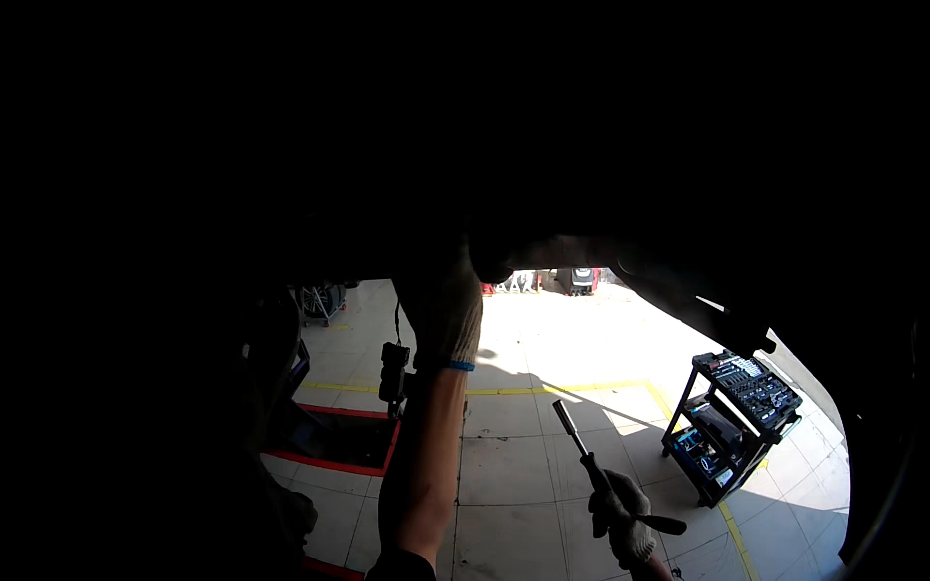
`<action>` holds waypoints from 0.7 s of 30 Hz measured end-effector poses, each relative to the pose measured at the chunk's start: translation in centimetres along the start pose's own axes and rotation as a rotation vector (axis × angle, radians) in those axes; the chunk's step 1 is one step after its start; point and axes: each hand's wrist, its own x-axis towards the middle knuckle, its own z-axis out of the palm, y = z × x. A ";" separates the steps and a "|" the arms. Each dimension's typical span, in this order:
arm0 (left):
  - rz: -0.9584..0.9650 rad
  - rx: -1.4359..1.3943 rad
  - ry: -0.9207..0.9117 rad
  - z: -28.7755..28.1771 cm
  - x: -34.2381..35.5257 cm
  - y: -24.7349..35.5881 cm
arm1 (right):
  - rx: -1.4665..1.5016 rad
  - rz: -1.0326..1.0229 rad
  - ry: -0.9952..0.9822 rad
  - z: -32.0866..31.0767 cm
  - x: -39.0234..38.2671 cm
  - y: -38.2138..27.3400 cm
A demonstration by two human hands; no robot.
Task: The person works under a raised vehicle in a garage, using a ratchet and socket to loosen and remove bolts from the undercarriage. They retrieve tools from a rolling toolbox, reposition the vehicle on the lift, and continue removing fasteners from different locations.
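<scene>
My left hand [451, 315], in a knitted work glove with a blue cuff edge, reaches up against the dark mass overhead. Its fingers vanish into shadow, so what they touch is hidden. Lower right, my right hand [622, 513], also gloved, is closed round a socket wrench [573, 428]. The wrench's bright metal shaft tilts up and to the left, and its black handle end sticks out on the right below the fingers. Both hands are well apart.
A dark overhead structure [562, 254] fills the upper view. At right stands a black tool cart [717, 426] with a socket set on top. A black device [392, 373] hangs by a cord left of my forearm. A red-edged dark recess [395, 447] lies in the tiled floor.
</scene>
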 end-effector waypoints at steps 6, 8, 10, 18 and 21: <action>-0.258 -0.669 -0.510 -6.3 2.3 0.3 | 0.023 0.034 -0.041 1.2 -1.0 -0.4; -0.379 -0.942 -0.652 -7.3 1.9 5.0 | 0.039 0.051 0.000 0.5 -1.4 -0.6; 0.141 -0.694 -0.350 -9.1 2.8 8.7 | 0.026 0.041 -0.044 1.0 -1.4 -0.4; 0.314 -0.707 -0.110 -3.8 2.7 13.6 | -0.058 -0.133 0.063 3.0 -3.4 1.4; 0.280 -0.743 -0.061 -4.5 3.8 13.8 | -0.064 -0.169 0.047 2.2 -3.5 3.0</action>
